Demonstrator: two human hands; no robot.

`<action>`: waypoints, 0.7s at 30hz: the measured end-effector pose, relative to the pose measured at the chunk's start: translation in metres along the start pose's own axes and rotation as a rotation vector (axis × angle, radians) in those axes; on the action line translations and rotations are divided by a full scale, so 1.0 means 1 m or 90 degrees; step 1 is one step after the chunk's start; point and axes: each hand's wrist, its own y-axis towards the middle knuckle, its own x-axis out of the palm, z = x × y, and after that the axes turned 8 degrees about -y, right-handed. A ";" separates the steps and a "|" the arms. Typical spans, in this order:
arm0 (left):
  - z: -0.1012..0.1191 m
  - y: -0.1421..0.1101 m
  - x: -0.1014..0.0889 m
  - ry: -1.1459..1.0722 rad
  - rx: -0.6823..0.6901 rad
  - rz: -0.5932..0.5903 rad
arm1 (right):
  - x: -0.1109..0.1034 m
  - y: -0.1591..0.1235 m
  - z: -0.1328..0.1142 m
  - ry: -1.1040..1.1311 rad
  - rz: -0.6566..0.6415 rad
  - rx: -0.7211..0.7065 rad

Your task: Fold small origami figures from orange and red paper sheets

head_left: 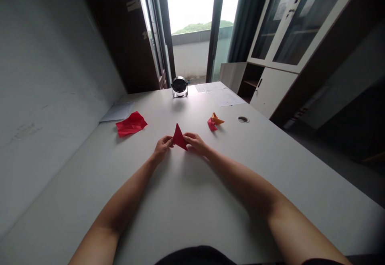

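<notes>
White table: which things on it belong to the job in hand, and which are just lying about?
Part of the job:
folded red paper, in left hand and right hand
probably the creased red sheet, small red piece, small orange piece

Just lying about, it seems:
round silver-and-black device
far-right papers
left-edge papers

Left hand (162, 147), right hand (195, 142): pinching a folded red paper (179, 137), frame centre
Creased red sheet (131, 125): left of centre
Red-and-orange paper folds (212, 125): right of centre
</notes>
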 end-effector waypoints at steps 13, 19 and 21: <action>0.003 -0.008 0.011 0.105 0.027 -0.026 | 0.004 0.004 0.015 -0.234 0.166 -0.034; 0.003 -0.009 0.013 0.141 0.050 -0.051 | 0.004 -0.002 0.006 -0.372 0.223 -0.086; 0.002 -0.009 0.012 0.136 0.044 -0.046 | 0.006 -0.003 0.003 -0.370 0.213 -0.096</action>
